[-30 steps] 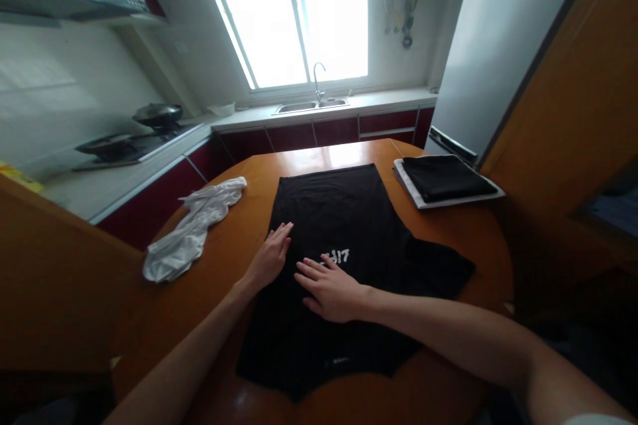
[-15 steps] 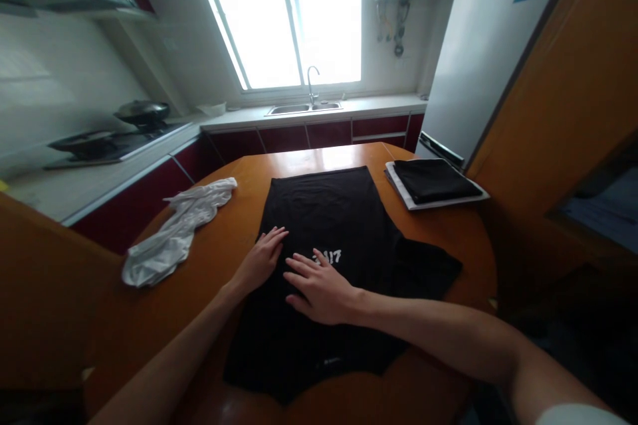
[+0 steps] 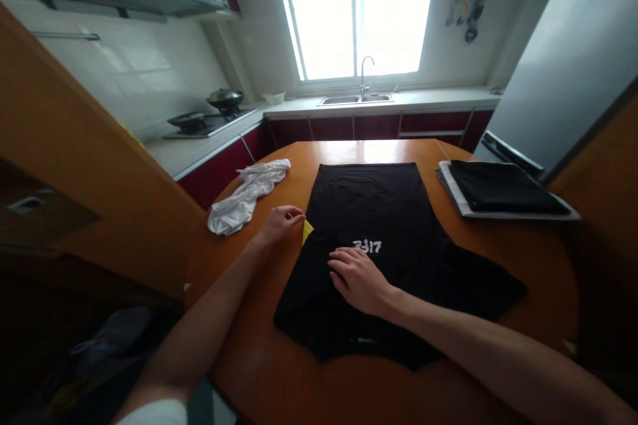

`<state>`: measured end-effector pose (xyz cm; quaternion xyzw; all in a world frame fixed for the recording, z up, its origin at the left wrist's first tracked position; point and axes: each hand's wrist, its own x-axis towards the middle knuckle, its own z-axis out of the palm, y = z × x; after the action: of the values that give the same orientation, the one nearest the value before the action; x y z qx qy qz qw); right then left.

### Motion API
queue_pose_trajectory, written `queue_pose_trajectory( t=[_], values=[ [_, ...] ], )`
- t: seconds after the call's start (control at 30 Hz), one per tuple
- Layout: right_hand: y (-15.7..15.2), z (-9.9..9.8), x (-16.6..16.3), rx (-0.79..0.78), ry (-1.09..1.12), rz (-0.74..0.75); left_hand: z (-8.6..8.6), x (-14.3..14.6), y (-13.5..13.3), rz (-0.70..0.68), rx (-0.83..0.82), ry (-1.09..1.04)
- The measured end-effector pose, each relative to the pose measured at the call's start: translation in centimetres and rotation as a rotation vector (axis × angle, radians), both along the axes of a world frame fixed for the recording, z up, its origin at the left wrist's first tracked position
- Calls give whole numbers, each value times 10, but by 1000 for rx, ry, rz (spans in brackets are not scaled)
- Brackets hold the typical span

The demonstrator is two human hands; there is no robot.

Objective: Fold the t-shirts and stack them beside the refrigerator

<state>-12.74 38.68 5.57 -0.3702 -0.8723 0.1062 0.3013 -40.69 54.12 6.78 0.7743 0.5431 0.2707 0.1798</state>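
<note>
A black T-shirt (image 3: 379, 202) lies spread on the wooden table, with white lettering near its middle and its neck edge toward me. My left hand (image 3: 284, 220) is closed in a pinch at the shirt's left edge. Just below those fingertips a small yellow triangle (image 3: 308, 232) shows; whether it belongs to the shirt I cannot tell. My right hand (image 3: 361, 279) rests palm down on the fabric below the lettering, fingers stretched out and slightly bent. One sleeve (image 3: 491, 279) extends to the right.
A crumpled white garment (image 3: 249, 196) lies on the table's left side. Folded black cloth (image 3: 506, 186) sits on white folded cloth (image 3: 568, 212) at the right. The table (image 3: 269, 372) has a rounded edge. Beyond it are a sink (image 3: 341, 100), a stove (image 3: 214, 125) and a fridge (image 3: 563, 66).
My left hand has gone from lying flat on the shirt to pinching at its left edge, where yellow now shows. My right hand stays on the fabric. The view has swung left.
</note>
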Motion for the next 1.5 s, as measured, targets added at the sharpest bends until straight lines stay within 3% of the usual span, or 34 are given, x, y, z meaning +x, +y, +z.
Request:
queue_pose_trajectory(
  t=[0.13,0.3,0.5,0.67,0.83,0.97,1.1,1.3,1.5],
  values=[
    [-1,-3,0,-26,-21,13,-8,7,-2,7,-38,7],
    [-3,-3,1,-33,-30,17,1,15,-10,38,35,-46],
    [-3,-4,0,-22,-59,28,-3,27,-21,-334,-103,-15],
    [-3,-4,1,0,-59,39,1,30,-25,-369,9,-17],
    [-13,9,0,-46,-65,203,2,30,-26,-484,-139,-30],
    [-31,21,-11,-170,-157,440,-4,30,-26,-477,-240,-46],
    [-43,19,-33,-239,-229,575,-5,30,-26,-473,-245,-65],
    [-50,13,-56,-249,-254,585,-9,30,-23,-460,-248,-62],
    [-63,43,-27,-257,-190,547,1,28,-26,-451,-208,-15]
  ],
)
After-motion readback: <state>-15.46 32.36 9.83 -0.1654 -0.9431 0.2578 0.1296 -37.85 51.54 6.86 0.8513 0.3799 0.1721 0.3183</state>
